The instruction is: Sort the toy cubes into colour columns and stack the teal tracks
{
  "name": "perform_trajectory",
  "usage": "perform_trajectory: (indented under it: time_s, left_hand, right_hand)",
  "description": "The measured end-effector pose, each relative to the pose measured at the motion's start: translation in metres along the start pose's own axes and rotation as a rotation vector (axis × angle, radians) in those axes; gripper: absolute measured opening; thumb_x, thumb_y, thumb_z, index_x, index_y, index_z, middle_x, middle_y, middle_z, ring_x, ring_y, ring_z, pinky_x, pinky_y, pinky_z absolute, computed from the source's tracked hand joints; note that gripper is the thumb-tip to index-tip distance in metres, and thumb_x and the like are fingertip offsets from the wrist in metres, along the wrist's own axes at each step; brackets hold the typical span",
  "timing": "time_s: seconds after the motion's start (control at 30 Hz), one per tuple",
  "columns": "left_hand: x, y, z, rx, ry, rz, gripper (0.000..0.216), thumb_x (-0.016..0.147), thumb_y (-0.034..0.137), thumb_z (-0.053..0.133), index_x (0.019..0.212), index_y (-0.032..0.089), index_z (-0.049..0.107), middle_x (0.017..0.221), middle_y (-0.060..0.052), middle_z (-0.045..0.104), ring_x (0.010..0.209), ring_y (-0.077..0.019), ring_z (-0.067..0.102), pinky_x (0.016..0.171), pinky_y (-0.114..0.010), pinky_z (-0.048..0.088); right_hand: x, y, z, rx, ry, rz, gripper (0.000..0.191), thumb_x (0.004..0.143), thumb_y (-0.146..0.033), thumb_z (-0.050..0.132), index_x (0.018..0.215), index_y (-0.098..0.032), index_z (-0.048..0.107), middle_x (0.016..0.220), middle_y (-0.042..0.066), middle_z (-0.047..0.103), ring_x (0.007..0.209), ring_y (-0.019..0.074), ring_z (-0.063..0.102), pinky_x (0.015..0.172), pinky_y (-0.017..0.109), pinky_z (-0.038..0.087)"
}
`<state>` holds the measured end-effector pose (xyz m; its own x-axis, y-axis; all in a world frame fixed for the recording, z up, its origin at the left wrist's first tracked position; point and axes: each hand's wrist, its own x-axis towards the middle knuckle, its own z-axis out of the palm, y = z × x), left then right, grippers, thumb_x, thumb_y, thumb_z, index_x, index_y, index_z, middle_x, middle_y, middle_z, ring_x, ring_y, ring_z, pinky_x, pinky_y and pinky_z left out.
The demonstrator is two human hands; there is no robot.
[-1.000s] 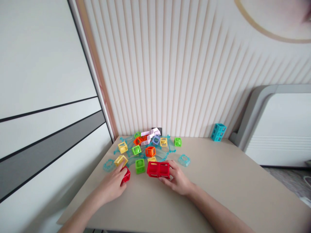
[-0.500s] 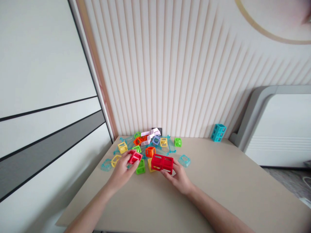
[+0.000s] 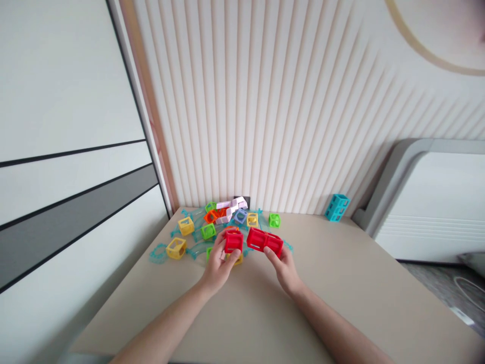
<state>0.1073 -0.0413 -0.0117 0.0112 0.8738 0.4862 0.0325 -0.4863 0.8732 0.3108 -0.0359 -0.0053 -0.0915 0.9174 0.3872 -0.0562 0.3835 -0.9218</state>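
Closed around a single red cube block point(image 3: 234, 242) is my left hand point(image 3: 220, 264), its thumb on the near face. My right hand point(image 3: 283, 267) grips a pair of joined red cube blocks point(image 3: 264, 241) by their right end. A narrow gap separates the single cube from the joined pair, and both are held above the table. Beneath and behind my hands, a yellow cube block point(image 3: 238, 260) and an orange block are partly hidden. Left of my left hand are a green cube block point(image 3: 208, 231) and a yellow cube block point(image 3: 176, 248).
Clear blue track pieces and more cube blocks are heaped on the table point(image 3: 326, 303) against the ribbed wall point(image 3: 242, 111). Pale pink pieces point(image 3: 232, 208) top the heap. A stacked teal block point(image 3: 337, 208) stands at the right. A white cabinet point(image 3: 68, 91) borders the left.
My left hand has moved right with the single red cube, bringing it close to the pair. The pair has risen slightly and tilted in my right hand.
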Motion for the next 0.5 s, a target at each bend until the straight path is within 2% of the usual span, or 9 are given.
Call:
perform_trajectory:
  time_s: [0.13, 0.27, 0.5]
  left_hand:
    - [-0.0095, -0.0032, -0.0012, 0.022, -0.050, 0.011, 0.040, 0.091, 0.048, 0.061, 0.121, 0.022, 0.066, 0.146, -0.013, 0.047, 0.139, -0.0303, 0.043, 0.113, -0.040, 0.041]
    - [-0.0104, -0.0075, -0.0019, 0.064, -0.037, 0.011, 0.036, 0.093, 0.045, 0.060, 0.122, 0.023, 0.067, 0.148, -0.011, 0.046, 0.142, -0.0297, 0.039, 0.117, -0.041, 0.035]
    - [-0.0075, -0.0012, -0.0036, -0.013, -0.019, -0.001, 0.036, 0.094, 0.043, 0.059, 0.123, 0.023, 0.063, 0.144, -0.011, 0.053, 0.138, -0.0269, 0.047, 0.111, -0.039, 0.043]
  right_hand:
    - [-0.0024, 0.0016, 0.0015, -0.007, -0.014, -0.003, 0.038, 0.089, -0.051, 0.066, 0.114, -0.024, 0.073, 0.124, 0.009, 0.072, 0.115, 0.0315, 0.065, 0.105, 0.052, 0.048]
    - [-0.0030, 0.0016, 0.0005, -0.013, -0.007, -0.035, 0.036, 0.088, -0.051, 0.067, 0.111, -0.024, 0.074, 0.122, 0.008, 0.072, 0.114, 0.0308, 0.065, 0.105, 0.050, 0.048]
    - [-0.0030, -0.0016, -0.0013, -0.014, -0.015, -0.029, 0.037, 0.088, -0.053, 0.066, 0.110, -0.024, 0.075, 0.120, 0.009, 0.074, 0.113, 0.0315, 0.066, 0.104, 0.051, 0.049]
